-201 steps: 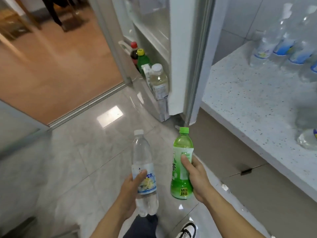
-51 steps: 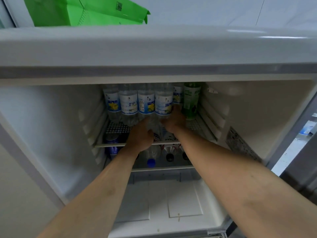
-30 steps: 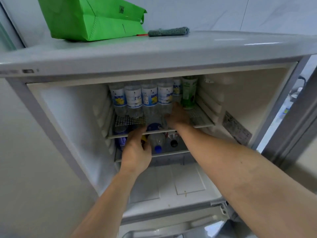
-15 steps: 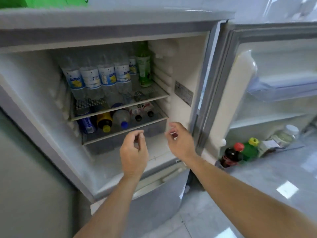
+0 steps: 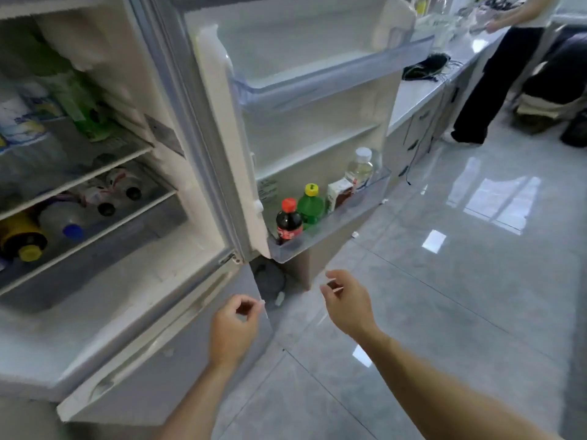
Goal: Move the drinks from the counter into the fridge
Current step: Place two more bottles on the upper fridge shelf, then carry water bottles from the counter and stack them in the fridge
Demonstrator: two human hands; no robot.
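Standing open, fridge holding bottles on shelves, door bin holding cola — left hand, right hand hanging loosely curled, empty, over glossy floor.

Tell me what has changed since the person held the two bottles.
Both bottles were let go: the green tea bottle now stands on the upper fridge shelf. The left hand and right hand have drawn back out, holding nothing. The cola bottle stayed in the door rack.

I can read no lettering anywhere. The red label on my cola bottle, in the door bin at about one o'clock from my hands, shows only blurred white script.
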